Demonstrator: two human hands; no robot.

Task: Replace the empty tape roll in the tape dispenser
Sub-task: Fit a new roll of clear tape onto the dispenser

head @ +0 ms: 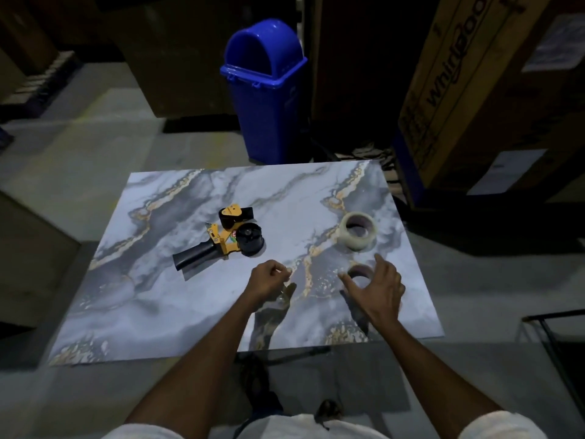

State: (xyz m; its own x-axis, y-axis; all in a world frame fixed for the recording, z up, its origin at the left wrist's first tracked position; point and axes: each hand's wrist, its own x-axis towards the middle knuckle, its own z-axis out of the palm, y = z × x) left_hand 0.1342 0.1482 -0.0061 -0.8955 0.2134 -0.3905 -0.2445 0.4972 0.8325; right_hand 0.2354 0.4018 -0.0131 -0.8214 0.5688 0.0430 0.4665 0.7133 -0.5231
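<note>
Fingers (381, 264) of the right hand (378, 288) are spread open over the empty core (359, 272), nothing gripped. Left hand (269, 280) is curled shut, apparently empty. New tape roll (357, 231) lies flat on the desk (158, 312), just beyond the right hand, hole up. Dispenser (226, 240) lies on its side, left of both hands, spindle bare. Right hand is judged nearer to the roll.

Tabletop (177, 312): marbled grey-white slab, gold veins.
Blue bin (264, 90): upright, domed lid, beyond tabletop.
Cardboard box (468, 90): printed lettering, far right.
Floor (63, 128): grey concrete.
</note>
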